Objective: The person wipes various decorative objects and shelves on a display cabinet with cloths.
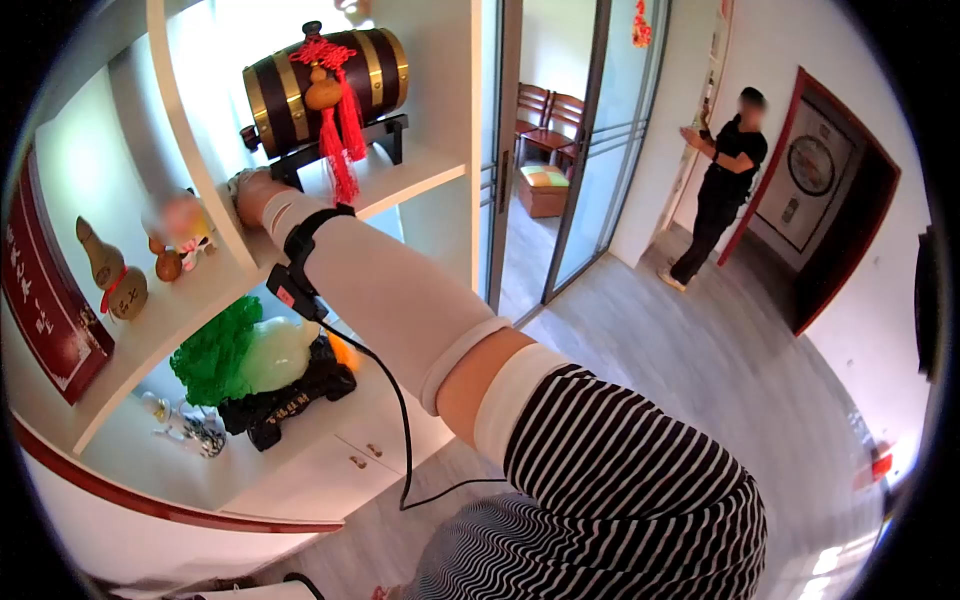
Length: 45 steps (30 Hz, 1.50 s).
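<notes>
My right hand (254, 196) reaches up to the shelf, beside the curved white upright and at the left end of a barrel's black stand (340, 148). Its fingers look closed around a small pale greyish thing, too hidden to name. The dark wooden barrel (365, 70) with gold bands rests on that stand. From it hang a small gourd (323, 92) and a red knotted tassel (345, 170). A white sleeve guard (390, 275) covers my forearm, and a black strap (310, 232) with a device and cable circles the wrist. My left hand is out of view.
Left of the upright stand a large gourd (125, 295), a small gourd (167, 264) and a red plaque (45, 290). Below sits a green-and-white cabbage carving (235, 355) on a black base. A person (735, 165) stands by the far wall, beyond the sliding glass door (590, 150).
</notes>
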Each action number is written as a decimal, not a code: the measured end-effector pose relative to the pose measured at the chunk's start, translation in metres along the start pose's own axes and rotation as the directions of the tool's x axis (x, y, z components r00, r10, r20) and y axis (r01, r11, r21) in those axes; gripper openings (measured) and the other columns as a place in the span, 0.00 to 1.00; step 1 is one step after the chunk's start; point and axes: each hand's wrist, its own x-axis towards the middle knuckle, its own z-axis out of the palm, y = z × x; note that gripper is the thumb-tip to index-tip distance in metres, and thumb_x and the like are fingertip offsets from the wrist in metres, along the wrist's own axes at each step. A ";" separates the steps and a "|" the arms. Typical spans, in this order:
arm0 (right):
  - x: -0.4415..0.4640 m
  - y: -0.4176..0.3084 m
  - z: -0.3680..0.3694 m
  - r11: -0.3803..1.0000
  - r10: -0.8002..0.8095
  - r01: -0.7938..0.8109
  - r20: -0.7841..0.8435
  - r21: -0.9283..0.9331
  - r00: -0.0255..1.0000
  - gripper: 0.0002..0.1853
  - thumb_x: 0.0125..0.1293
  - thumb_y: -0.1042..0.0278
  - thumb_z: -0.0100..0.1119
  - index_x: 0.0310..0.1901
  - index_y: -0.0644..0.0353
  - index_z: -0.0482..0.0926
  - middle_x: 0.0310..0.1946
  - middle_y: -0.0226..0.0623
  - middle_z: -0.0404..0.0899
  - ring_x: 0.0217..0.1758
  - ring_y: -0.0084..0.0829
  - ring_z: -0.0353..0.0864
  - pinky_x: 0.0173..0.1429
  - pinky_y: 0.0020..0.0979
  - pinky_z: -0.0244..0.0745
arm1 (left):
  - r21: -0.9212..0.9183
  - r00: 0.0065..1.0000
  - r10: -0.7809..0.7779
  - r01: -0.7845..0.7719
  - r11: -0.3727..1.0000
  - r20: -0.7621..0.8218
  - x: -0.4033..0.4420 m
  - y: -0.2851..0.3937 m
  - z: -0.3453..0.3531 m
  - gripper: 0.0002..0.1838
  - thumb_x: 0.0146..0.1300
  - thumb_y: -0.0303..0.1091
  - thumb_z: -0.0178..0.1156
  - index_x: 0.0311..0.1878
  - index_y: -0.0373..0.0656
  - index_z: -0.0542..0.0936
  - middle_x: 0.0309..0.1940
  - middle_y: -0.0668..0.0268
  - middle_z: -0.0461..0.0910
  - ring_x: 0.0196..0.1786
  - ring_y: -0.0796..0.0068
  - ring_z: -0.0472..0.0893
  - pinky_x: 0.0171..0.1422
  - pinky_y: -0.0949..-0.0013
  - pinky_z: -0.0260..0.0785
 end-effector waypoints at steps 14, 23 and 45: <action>-0.010 0.000 -0.009 0.955 0.071 -0.061 -0.023 0.291 0.997 0.27 0.61 0.66 0.61 0.63 0.62 0.74 0.66 0.48 0.71 0.66 0.44 0.74 0.65 0.40 0.73 | -0.017 0.999 -0.031 0.032 0.999 0.037 0.016 0.014 0.014 0.20 0.73 0.41 0.50 0.59 0.34 0.73 0.47 0.54 0.82 0.49 0.60 0.82 0.54 0.60 0.77; -0.034 -0.006 -0.019 0.947 0.121 -0.085 -0.100 0.311 0.988 0.22 0.66 0.65 0.53 0.61 0.63 0.75 0.66 0.47 0.70 0.67 0.43 0.73 0.66 0.39 0.72 | -0.062 0.999 -0.029 0.030 0.998 0.017 0.004 0.006 0.004 0.21 0.73 0.41 0.50 0.58 0.33 0.74 0.47 0.53 0.82 0.50 0.58 0.82 0.55 0.59 0.77; -0.057 0.004 -0.028 0.931 0.023 0.028 -0.134 0.365 0.991 0.19 0.60 0.75 0.54 0.53 0.67 0.80 0.58 0.53 0.76 0.60 0.47 0.79 0.63 0.41 0.75 | -0.577 0.991 -0.072 0.123 0.808 0.111 -0.037 -0.100 -0.099 0.22 0.73 0.44 0.48 0.54 0.32 0.76 0.47 0.51 0.83 0.52 0.53 0.82 0.58 0.56 0.77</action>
